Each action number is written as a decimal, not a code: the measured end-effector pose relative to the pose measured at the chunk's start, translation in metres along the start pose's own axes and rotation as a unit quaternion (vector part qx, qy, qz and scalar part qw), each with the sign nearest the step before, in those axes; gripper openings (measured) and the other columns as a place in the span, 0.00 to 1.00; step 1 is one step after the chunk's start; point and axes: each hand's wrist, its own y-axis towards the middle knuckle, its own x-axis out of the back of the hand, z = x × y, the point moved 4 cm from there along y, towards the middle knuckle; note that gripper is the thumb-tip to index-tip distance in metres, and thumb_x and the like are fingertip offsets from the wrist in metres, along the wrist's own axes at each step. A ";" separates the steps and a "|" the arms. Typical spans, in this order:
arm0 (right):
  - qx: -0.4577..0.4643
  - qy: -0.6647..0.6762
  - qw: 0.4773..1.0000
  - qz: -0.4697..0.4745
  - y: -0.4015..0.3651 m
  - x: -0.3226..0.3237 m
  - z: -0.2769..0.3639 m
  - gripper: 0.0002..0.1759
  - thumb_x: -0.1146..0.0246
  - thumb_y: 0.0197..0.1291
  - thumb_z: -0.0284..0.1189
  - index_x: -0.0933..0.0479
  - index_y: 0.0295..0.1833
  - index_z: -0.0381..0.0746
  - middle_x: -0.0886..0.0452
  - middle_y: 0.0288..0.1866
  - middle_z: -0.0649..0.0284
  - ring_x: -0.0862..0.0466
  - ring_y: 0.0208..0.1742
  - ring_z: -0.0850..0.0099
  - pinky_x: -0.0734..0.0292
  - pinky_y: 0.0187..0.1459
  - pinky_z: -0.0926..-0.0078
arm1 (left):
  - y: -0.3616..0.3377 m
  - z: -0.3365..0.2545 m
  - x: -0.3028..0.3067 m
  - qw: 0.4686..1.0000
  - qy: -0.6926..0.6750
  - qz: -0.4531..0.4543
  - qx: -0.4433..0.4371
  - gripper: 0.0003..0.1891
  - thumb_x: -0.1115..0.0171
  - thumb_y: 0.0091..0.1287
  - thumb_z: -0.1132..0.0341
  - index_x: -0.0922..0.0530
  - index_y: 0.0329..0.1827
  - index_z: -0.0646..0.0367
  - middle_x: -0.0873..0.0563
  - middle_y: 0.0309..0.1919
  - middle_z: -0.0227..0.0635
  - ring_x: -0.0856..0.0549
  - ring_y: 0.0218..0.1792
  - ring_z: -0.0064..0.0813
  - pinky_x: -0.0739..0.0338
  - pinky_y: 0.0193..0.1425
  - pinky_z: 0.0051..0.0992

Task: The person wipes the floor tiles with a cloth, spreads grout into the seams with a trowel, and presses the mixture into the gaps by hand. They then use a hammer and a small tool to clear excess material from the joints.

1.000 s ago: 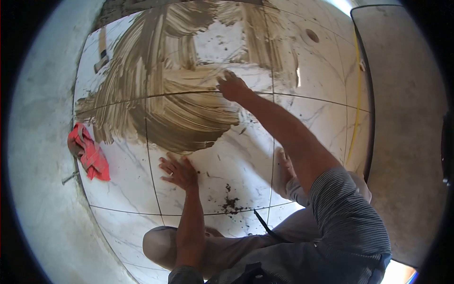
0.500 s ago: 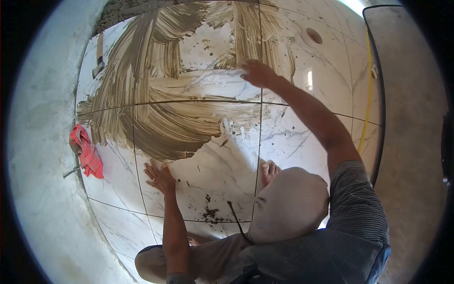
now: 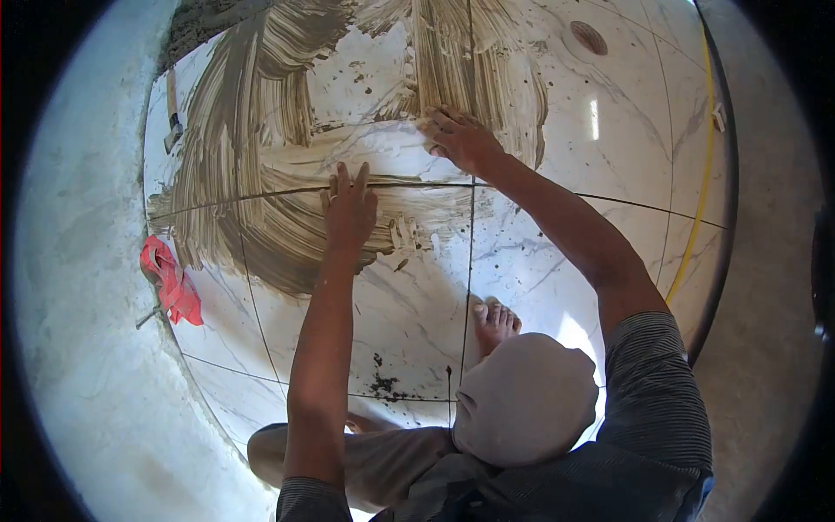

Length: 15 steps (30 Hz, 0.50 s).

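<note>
My left hand (image 3: 350, 211) reaches over the joint between marble-patterned tiles, fingers spread and pointing away from me. Beneath it lies a curved smear of brown-grey paste (image 3: 283, 248), streaked across the tiles. Further up and to the right, my right hand (image 3: 463, 144) has its fingers stretched out at the lower end of another streaked band of paste (image 3: 445, 74). Neither hand has a tool in it. Between the two hands shows a strip of whiter tile (image 3: 383, 143) with only thin traces of paste.
A wooden-handled hammer (image 3: 173, 113) lies at the upper left. Below it a red cloth (image 3: 177, 283) rests at the floor's left edge, by the concrete border (image 3: 87, 261). A round drain cover (image 3: 589, 37) and a yellow strip (image 3: 696, 217) are at the right. Dark crumbs (image 3: 381, 384) lie near my knee (image 3: 531, 400).
My left hand has left the lower tile and moved up and right onto the paste area. My right hand has shifted slightly left and down. The camera view has moved a little.
</note>
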 end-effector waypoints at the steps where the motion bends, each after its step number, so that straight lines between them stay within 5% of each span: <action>1: 0.010 -0.004 1.000 -0.006 -0.002 -0.001 -0.001 0.26 0.44 0.58 0.42 0.33 0.62 0.49 0.40 0.69 0.62 0.45 0.71 0.62 0.45 0.67 0.62 | 0.003 -0.003 -0.001 1.000 0.003 0.001 -0.001 0.25 0.52 0.66 0.56 0.39 0.67 0.43 0.41 0.67 0.53 0.38 0.65 0.54 0.45 0.64 0.55; 9: 0.009 -0.007 1.000 0.012 -0.004 -0.003 -0.002 0.26 0.46 0.60 0.43 0.34 0.63 0.49 0.40 0.69 0.61 0.45 0.72 0.63 0.45 0.68 0.62 | 0.002 -0.008 -0.008 0.998 0.059 0.000 -0.009 0.25 0.51 0.64 0.57 0.36 0.66 0.45 0.39 0.65 0.56 0.36 0.63 0.58 0.47 0.61 0.62; 15: 0.033 -0.034 0.999 0.023 0.002 0.005 0.001 0.20 0.48 0.62 0.38 0.30 0.60 0.47 0.38 0.67 0.59 0.42 0.70 0.61 0.43 0.67 0.62 | 0.003 -0.010 -0.004 0.997 0.077 0.013 -0.011 0.25 0.50 0.64 0.56 0.36 0.66 0.45 0.40 0.65 0.55 0.36 0.63 0.54 0.49 0.66 0.56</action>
